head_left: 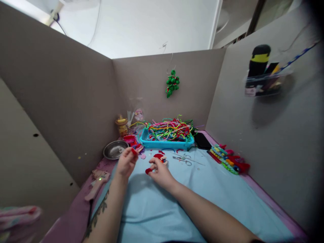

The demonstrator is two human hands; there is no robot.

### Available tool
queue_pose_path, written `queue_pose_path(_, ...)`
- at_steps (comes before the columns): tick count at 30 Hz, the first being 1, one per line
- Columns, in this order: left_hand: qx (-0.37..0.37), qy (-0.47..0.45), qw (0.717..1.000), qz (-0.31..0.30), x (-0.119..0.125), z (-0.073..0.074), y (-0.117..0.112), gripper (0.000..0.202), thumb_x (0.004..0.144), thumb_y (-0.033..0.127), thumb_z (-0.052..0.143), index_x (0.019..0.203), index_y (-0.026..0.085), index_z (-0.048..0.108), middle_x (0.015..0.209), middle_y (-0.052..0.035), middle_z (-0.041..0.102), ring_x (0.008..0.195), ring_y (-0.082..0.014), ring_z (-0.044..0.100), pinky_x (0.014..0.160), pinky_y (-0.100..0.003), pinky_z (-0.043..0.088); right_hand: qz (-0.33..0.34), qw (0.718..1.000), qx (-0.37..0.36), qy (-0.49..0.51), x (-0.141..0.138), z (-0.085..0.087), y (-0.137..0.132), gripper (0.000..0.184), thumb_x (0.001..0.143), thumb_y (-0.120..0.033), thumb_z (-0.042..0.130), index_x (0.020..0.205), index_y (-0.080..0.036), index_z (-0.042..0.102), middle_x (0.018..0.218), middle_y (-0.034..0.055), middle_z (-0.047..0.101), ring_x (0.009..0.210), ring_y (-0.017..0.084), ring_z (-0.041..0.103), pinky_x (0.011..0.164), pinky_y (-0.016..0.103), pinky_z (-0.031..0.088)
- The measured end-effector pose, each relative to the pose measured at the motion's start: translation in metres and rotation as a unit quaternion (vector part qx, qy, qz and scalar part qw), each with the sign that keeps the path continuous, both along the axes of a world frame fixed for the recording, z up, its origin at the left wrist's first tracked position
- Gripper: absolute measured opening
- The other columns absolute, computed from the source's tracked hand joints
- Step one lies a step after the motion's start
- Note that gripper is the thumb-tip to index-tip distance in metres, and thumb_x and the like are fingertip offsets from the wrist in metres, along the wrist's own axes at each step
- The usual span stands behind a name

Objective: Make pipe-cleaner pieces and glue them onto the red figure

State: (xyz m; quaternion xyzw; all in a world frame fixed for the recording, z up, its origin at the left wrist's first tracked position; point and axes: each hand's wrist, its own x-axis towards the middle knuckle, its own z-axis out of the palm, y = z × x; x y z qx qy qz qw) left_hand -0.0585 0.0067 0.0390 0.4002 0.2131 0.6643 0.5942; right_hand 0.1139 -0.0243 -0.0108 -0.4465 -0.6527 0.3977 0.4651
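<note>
My left hand [126,163] is raised over the left part of the light blue mat [192,195], fingers pinched on a small red piece [133,151]. My right hand [159,172] rests on the mat just right of it, fingers closed on another small red piece [148,171]. A red craft shape [159,156] lies just beyond the right hand's fingertips. Scissors [183,160] lie on the mat further right.
A blue tray [164,143] heaped with coloured pipe cleaners stands at the back. A metal bowl [115,150], a yellow jar [122,125] and a pink glue gun [97,184] sit left. A phone [202,140] and bundled pipe cleaners [226,158] lie right. Cardboard walls enclose the desk.
</note>
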Motion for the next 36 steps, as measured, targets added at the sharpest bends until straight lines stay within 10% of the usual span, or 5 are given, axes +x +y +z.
queue_pose_path(5,0.002,-0.215,0.97,0.115,-0.048,0.006,0.021,0.016,0.082,0.016,0.058,0.069,0.021,0.065,0.064,0.0068,0.069,0.062,-0.0033,0.064,0.058,-0.009,0.048,-0.039,0.994,-0.013,0.102,0.025,0.021,0.004,0.026,0.07,-0.019,0.054,0.095,-0.02,0.047,0.078,0.0001,0.062,0.057,0.011,0.06,0.054,0.025,0.049)
queue_pose_path(9,-0.023,0.11,0.994,0.004,-0.039,0.001,0.016,0.008,0.071,0.024,0.07,0.077,0.018,0.068,0.065,0.0028,0.068,0.056,-0.0065,0.06,0.054,-0.014,0.045,-0.029,0.991,0.058,0.118,0.033,0.024,0.008,0.021,0.071,-0.017,0.049,0.092,-0.02,0.048,0.087,0.0035,0.064,0.08,0.015,0.064,0.075,0.031,0.051)
queue_pose_path(13,0.019,0.519,0.836,-0.177,-0.015,-0.012,0.008,0.023,0.072,0.033,0.066,0.077,0.011,0.071,0.068,-0.0046,0.069,0.057,-0.0114,0.056,0.054,-0.02,0.04,0.014,0.995,0.078,0.069,0.032,0.018,0.007,0.022,0.075,-0.015,0.046,0.096,-0.02,0.051,0.089,0.0042,0.065,0.078,0.014,0.064,0.071,0.03,0.052)
queue_pose_path(17,0.058,0.634,0.752,-0.173,-0.011,-0.023,0.013,0.025,0.072,0.031,0.06,0.082,0.011,0.071,0.068,-0.0046,0.068,0.057,-0.0127,0.054,0.055,-0.021,0.038,0.025,0.998,0.048,0.033,0.029,0.015,0.004,0.025,0.075,-0.014,0.048,0.1,-0.021,0.049,0.088,0.0032,0.064,0.069,0.013,0.063,0.063,0.027,0.051)
queue_pose_path(36,0.083,0.705,0.702,-0.06,0.0,-0.029,0.011,0.022,0.068,0.02,0.054,0.085,0.013,0.066,0.072,-0.0042,0.067,0.066,-0.0159,0.058,0.062,-0.024,0.042,0.051,0.996,-0.011,0.075,0.027,0.0,0.016,0.025,0.063,-0.011,0.054,0.087,-0.018,0.056,0.08,0.002,0.066,0.075,0.014,0.062,0.069,0.027,0.049)
